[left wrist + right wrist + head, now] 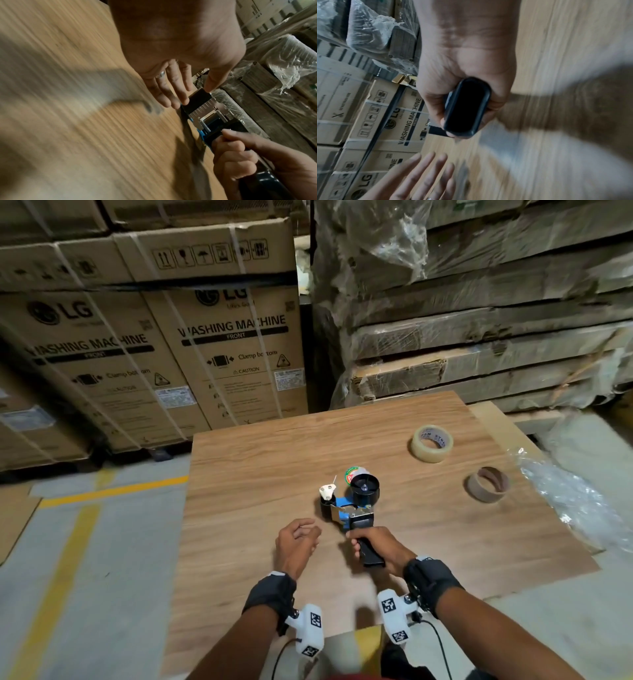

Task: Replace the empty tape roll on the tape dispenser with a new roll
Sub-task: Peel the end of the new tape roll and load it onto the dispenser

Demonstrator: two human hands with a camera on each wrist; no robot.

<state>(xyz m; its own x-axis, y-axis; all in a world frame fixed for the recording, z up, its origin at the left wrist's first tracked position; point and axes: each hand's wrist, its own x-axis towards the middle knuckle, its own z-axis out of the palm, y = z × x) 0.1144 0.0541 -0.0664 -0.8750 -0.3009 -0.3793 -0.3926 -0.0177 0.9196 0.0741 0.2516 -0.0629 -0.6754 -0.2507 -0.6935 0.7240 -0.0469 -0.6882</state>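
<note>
Our right hand point(371, 544) gripped the black handle of the tape dispenser point(352, 503) above the table point(246, 474). Our left hand point(296, 542) hovered beside it, fingers relaxed, holding nothing. The new roll point(432, 443) and empty core point(486, 484) lay far right.

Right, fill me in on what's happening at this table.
A person is swapping the tape in a handheld tape dispenser. Their right hand grips its black handle; the left hand hovers open beside it, holding nothing. The dispenser's hub is bare. The empty cardboard core and the new clear tape roll lie apart on the wooden table.
</note>
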